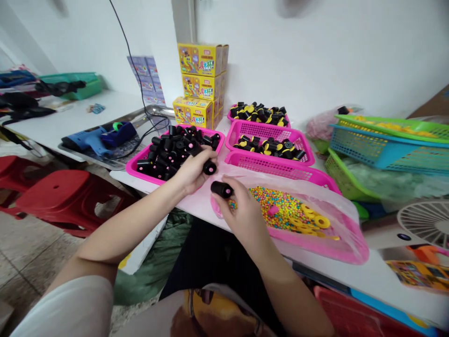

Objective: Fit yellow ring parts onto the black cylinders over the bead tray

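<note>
My left hand (197, 169) is closed around a short black plastic cylinder (209, 167), whose round end points toward me. Another black piece (192, 149) shows above the thumb; I cannot tell whether that hand holds it too. Between thumb and fingers, my right hand (240, 202) pinches a second black cylinder (220, 189) with a pink dot on its end. Just left of my hands, a pink basket (135, 172) is heaped with similar black cylinders. Beside my right hand, a plastic-lined pink basket (358, 250) carries small coloured beads (271, 201) and yellow rings (321, 221).
Behind stand pink baskets (305, 140) of black-and-yellow pieces and stacked yellow boxes (199, 65). On the left, a metal tray (122, 164) bears a blue heat-gun-like tool (89, 140). Green and blue baskets (368, 145) and a fan (426, 217) stand right; red stools (58, 192) stand left.
</note>
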{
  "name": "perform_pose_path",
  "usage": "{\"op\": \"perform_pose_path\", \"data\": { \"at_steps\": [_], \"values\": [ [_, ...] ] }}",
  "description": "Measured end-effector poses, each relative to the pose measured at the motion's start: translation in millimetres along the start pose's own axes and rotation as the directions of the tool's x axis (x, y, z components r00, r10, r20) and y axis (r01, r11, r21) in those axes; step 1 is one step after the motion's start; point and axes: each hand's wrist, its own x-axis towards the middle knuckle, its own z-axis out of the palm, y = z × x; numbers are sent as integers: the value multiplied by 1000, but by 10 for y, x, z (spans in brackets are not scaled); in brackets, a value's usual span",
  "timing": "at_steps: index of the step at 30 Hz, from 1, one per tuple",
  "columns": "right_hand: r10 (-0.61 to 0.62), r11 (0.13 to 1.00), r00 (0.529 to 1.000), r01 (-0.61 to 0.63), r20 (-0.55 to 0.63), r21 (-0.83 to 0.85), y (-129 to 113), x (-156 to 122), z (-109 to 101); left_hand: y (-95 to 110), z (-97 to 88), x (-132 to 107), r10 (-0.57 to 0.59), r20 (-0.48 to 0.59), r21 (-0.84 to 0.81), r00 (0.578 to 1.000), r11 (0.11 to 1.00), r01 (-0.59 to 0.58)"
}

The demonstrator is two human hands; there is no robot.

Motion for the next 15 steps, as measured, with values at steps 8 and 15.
{"op": "perform_pose_path", "data": {
  "at_steps": [8,15],
  "values": [
    [-98,979,981,65,-167,-195,111,-277,-247,-436,555,-331,-197,96,-135,976,969,209],
    [-77,980,959,22,-273,-200,249,-427,-722,-411,680,-265,-452,337,86,826,888,451]
  ]
}}
